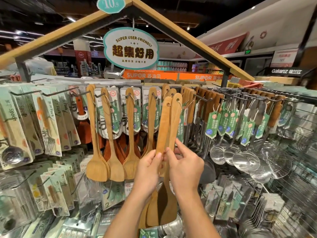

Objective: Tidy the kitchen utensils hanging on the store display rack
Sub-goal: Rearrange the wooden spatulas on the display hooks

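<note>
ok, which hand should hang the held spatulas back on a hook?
Probably right. The right hand pinches higher up the wooden spatulas' handles, nearer their hanging holes, on the side of the bare hook. The left hand grips lower and can steady them.

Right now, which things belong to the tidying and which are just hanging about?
In the job:
- wooden spatulas held in both hands
- left hand
- right hand
- hanging spatulas

Not involved:
- steel skimmers
- packaged forks
- overhead sign
</note>
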